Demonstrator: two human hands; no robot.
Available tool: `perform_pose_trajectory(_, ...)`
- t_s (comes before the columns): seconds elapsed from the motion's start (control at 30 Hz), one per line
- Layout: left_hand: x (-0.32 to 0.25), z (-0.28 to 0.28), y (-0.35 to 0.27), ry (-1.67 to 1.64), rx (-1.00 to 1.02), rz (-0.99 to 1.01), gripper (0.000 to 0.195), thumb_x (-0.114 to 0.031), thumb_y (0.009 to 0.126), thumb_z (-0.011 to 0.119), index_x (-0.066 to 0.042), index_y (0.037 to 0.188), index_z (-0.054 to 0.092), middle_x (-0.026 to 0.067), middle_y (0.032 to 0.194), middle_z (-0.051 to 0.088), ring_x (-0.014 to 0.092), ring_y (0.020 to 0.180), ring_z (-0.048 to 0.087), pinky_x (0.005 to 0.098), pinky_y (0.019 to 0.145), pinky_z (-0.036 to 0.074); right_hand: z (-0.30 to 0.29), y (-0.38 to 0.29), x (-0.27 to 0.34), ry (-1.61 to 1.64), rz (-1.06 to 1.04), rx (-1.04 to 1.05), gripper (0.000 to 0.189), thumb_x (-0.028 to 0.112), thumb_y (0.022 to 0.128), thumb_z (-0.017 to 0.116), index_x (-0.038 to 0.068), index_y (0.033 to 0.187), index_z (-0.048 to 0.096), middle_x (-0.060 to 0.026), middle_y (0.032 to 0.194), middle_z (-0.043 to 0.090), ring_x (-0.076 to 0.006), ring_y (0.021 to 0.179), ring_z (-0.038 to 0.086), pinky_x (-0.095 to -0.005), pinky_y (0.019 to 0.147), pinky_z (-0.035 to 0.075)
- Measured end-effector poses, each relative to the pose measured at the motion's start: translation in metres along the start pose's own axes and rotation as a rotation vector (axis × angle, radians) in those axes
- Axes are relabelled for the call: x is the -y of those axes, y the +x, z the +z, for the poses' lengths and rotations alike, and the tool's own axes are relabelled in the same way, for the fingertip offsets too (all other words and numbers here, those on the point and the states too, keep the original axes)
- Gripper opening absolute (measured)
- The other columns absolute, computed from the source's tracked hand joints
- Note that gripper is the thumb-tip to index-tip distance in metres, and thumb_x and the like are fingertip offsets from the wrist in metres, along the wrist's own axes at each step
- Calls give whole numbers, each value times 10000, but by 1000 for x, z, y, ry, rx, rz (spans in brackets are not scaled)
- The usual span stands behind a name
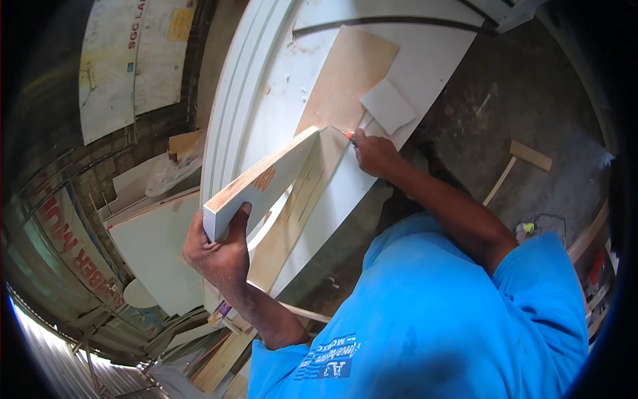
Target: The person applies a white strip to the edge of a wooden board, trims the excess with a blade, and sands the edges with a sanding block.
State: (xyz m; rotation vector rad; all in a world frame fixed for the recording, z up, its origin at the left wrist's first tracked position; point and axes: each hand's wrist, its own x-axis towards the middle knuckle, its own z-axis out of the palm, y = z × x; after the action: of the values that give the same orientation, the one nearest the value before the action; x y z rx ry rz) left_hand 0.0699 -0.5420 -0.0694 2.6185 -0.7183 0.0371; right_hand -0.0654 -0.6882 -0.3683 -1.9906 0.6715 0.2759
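My left hand [222,249] grips the near end of a wooden board with white faces [261,182], which stands on edge with its bare wood edge up and orange lettering on its side. In my right hand [376,152] is a small tool with a red and black handle [351,137], its thin tip close to the board's far end; its exact kind cannot be told. Beneath lies a thin plywood sheet [344,75] on a white panel [324,239]. A small white square piece [389,106] rests partly on the plywood, beyond my right hand.
A dark curved strip [389,21] crosses the white panel's far part. Sheets and offcuts [159,249] lean and lie at the left. On the floor at right are a wooden T-shaped piece [531,155] and a greenish object with a cable [524,228].
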Motion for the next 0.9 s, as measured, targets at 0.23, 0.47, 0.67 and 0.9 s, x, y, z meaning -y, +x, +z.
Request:
perform_pose_trajectory(0.23, -51, 8, 27, -100, 21, -110, 413, -147, 737, 880, 12, 1083, 720, 103, 962, 755, 161, 882, 700, 314, 825, 536, -99, -15, -36, 67, 146, -193, 378, 327, 994, 525, -9, 1158, 465, -279, 923, 686, -468, 901, 669, -572, 805, 498)
perform_pose_trajectory(0.47, -103, 25, 58, 125, 89, -33, 375, -257, 714, 841, -50, 1004, 724, 151, 893, 746, 292, 858, 737, 382, 812, 541, -135, -27, -37, 1, 66, -118, 388, 379, 1006, 502, 25, 1164, 475, -272, 951, 689, -464, 916, 670, -567, 810, 496)
perform_pose_trajectory(0.67, -43, 1, 73, -260, 359, 195, 582, -274, 722, 840, 7, 1168, 594, 223, 1049, 704, 284, 924, 703, 368, 841, 532, -81, -45, -15, -157, -66, 29, 406, 389, 1004, 504, 14, 1158, 494, -276, 941, 684, -465, 897, 668, -576, 797, 495)
perform_pose_trajectory(0.9, -10, -14, 75, 74, 546, 341, 473, -304, 758, 794, -12, 1114, 684, 168, 1033, 728, 297, 955, 696, 377, 898, 515, 17, -43, 9, -264, -268, 109, 345, 307, 994, 508, -6, 1129, 457, -276, 866, 676, -484, 839, 659, -596, 754, 487)
